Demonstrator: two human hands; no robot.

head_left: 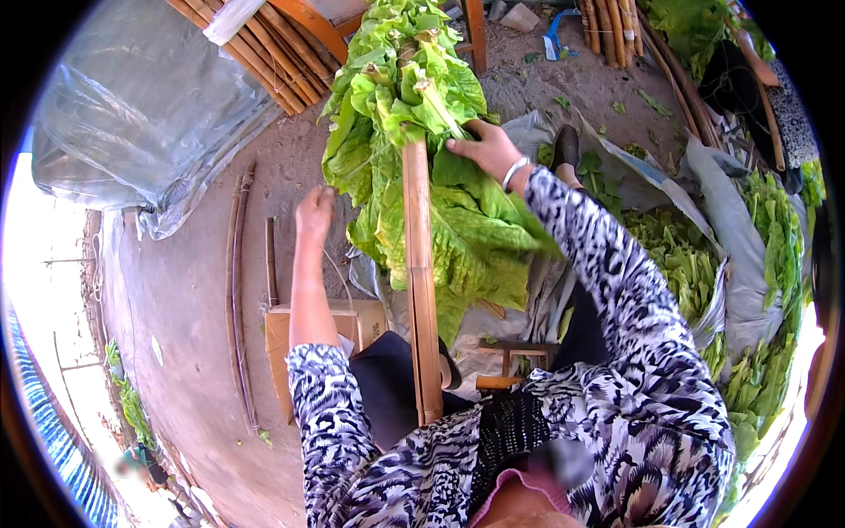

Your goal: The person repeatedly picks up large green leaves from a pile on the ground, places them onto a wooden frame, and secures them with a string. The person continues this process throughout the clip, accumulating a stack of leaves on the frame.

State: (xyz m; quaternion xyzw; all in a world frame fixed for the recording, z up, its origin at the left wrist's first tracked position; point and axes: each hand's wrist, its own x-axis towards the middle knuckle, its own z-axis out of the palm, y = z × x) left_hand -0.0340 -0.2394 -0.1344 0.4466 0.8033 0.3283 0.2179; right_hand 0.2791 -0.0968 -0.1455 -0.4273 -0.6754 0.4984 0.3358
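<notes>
- I see the right hand [482,148] at the top of the bamboo pole [421,273], fingers curled and pressing on the stems of the green leaves [458,238] strung there.
- The leaves hang in a thick bunch on both sides of the pole, from the upper middle of the view down to the person's lap.
- The left hand [314,211] is raised left of the bunch, apart from it; its fingers look drawn together, possibly pinching a thin string [339,273], though I cannot tell for certain.
- A cardboard box [283,339] sits under the left forearm.
- More loose leaves lie heaped on grey sheeting [735,255] at the right.
- Spare bamboo poles [264,53] lie at top left.
</notes>
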